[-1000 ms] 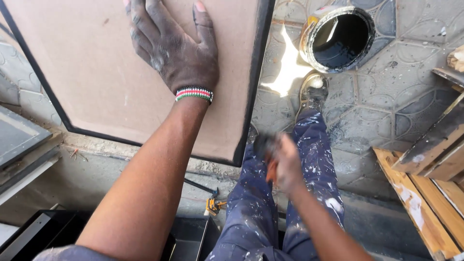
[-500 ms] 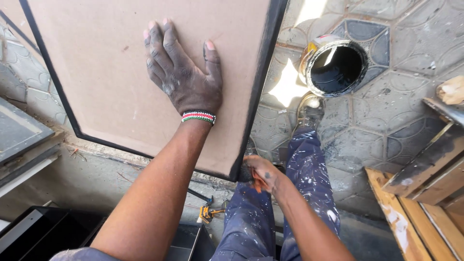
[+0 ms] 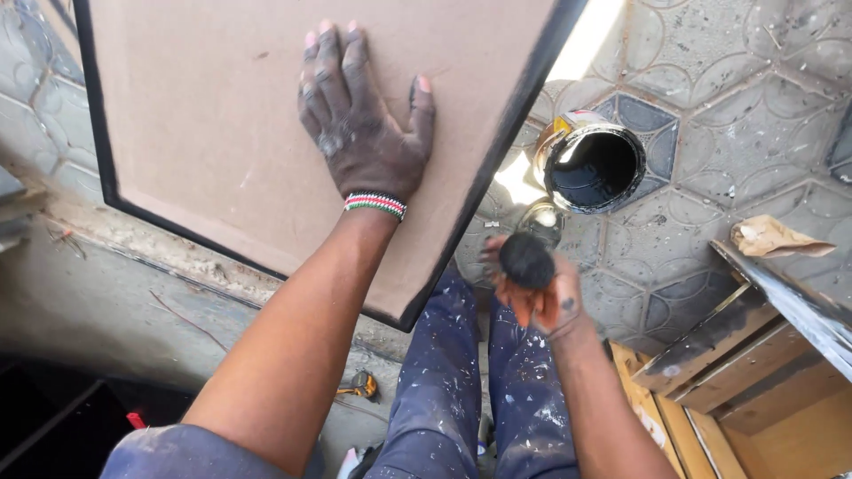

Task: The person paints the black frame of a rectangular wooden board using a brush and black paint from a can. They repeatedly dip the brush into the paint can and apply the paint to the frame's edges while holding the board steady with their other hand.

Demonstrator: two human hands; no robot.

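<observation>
Standing right by this person and looking down: the left hand (image 3: 366,133) is pressed flat on a brown board (image 3: 222,115), fingers spread and pointing away, palm down, so it's open and not gripping anything, just bearing on the surface. That arm runs out nearly straight from the shoulder, with a beaded wristband (image 3: 375,205) at the wrist. The board has a black painted edge (image 3: 497,168) and sits tilted over the paved floor (image 3: 737,115).

The right hand (image 3: 537,293) is lower down, over the paint-spattered trousers (image 3: 444,390), wrist bent up, fingers closed around a dark black wad (image 3: 526,259), maybe a sponge or rag, can't tell which. It's just off the board's lower corner, not touching it.

An open tin (image 3: 593,166) of black paint stands on the floor just beyond the wad. Wooden frames (image 3: 754,372) lie to the right.
</observation>
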